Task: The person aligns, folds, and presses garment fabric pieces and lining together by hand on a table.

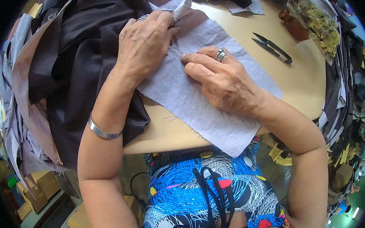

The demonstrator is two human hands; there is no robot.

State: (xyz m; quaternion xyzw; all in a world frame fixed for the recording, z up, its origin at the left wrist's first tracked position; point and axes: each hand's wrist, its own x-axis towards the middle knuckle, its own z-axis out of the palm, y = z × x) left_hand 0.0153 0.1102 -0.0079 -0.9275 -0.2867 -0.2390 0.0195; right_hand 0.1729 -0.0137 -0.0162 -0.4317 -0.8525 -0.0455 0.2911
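A light grey-lilac piece of fabric (225,123) lies across the table, one corner hanging over the front edge. My left hand (146,46) is closed on the fabric's far left part, where it is gathered into a fold. To its right, my right hand (226,79) presses bent fingers onto the same fabric, thumb and forefinger pinched together near a crease. Beside my left forearm a heap of dark brown-black fabric (89,52) covers the table's left side.
Black thread snips (273,48) lie on the cream table (303,80), right of the fabric. Beyond them stand a brown container (292,25) and a clump of yellowish thread scraps (318,26). More cloth hangs over both table sides. Cardboard boxes (39,189) sit low at the left.
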